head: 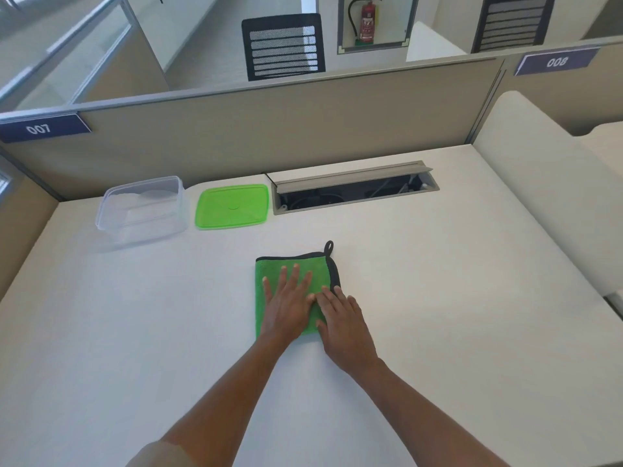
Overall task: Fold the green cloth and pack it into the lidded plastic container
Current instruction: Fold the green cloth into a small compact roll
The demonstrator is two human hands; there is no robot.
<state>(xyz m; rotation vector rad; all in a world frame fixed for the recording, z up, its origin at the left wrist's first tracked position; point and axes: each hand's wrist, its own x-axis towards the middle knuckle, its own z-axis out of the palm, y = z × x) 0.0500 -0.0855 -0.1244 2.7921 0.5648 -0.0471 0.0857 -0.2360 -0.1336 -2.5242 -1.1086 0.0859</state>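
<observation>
The green cloth (269, 269), edged in black with a hanging loop at its far right corner, lies folded into a small rectangle on the white desk. My left hand (289, 305) rests flat on the middle of it, fingers spread. My right hand (344, 326) lies flat beside it, its fingers on the cloth's right edge and its palm on the desk. The clear plastic container (143, 210) stands uncovered at the back left. Its green lid (232, 206) lies flat on the desk just to the right of it.
An open cable tray (354, 190) is set into the desk at the back, right of the lid. A beige partition (269, 129) closes the far side. A low white divider (546, 183) bounds the right side.
</observation>
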